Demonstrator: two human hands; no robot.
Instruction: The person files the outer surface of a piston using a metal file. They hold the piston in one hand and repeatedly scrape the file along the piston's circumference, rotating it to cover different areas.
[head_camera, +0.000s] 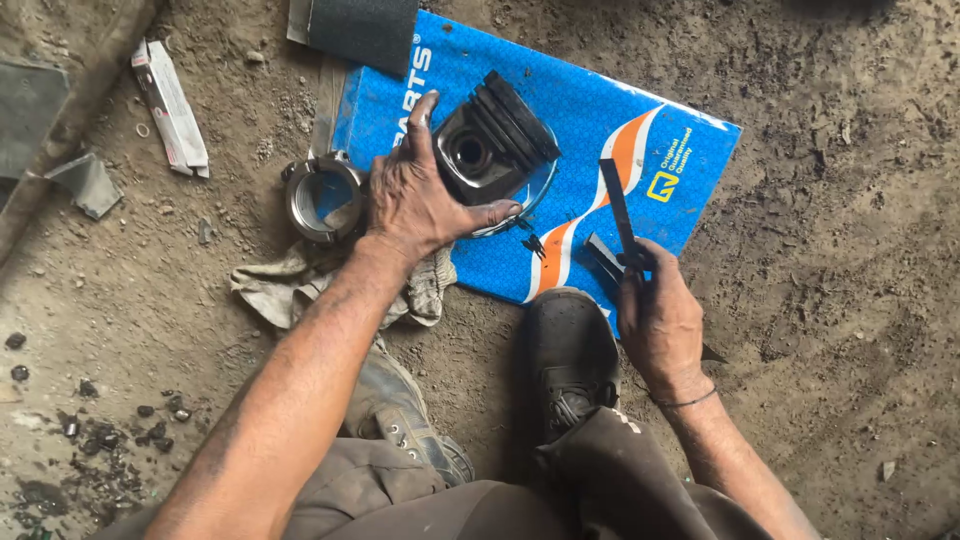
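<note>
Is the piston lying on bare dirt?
No, the piston, held by the left hand, rests on the blue cardboard.

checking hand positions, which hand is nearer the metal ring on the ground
Left. The left hand grips the piston right beside the metal ring; the right hand holds a dark tool farther off.
</note>
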